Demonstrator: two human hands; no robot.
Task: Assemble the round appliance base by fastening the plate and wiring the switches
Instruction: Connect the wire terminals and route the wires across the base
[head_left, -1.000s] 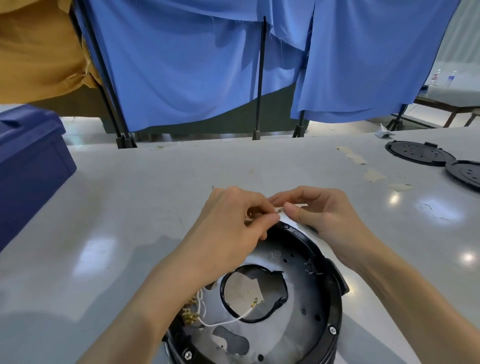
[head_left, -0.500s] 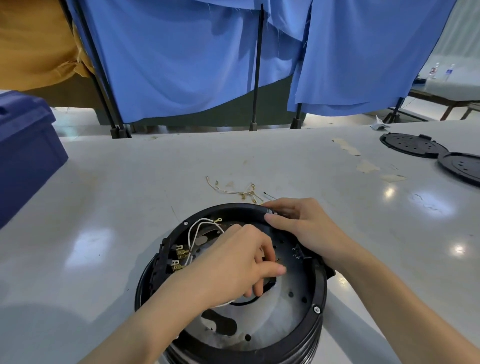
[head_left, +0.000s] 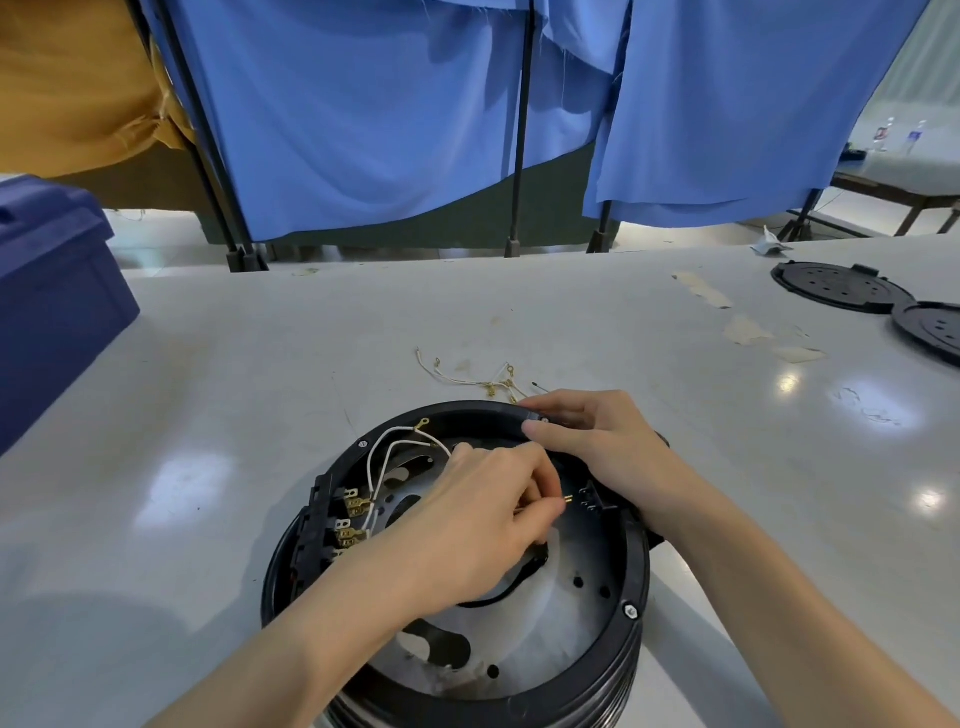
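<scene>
Two hands over base (head_left: 597, 696) | left hand (head_left: 467, 525) pinches terminal (head_left: 569, 499) | right hand (head_left: 602, 449) grips rim (head_left: 467, 410)

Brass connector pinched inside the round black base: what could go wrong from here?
1. The left hand pinches the small brass connector by its fingertips, just short of the small black switch; it could slip or go in crooked.
2. That forearm crosses close to the white wires plugged into the black terminal block; a tug might loosen them.
3. The right hand holds the round black base by its rim only; a hard push might shift it.
</scene>
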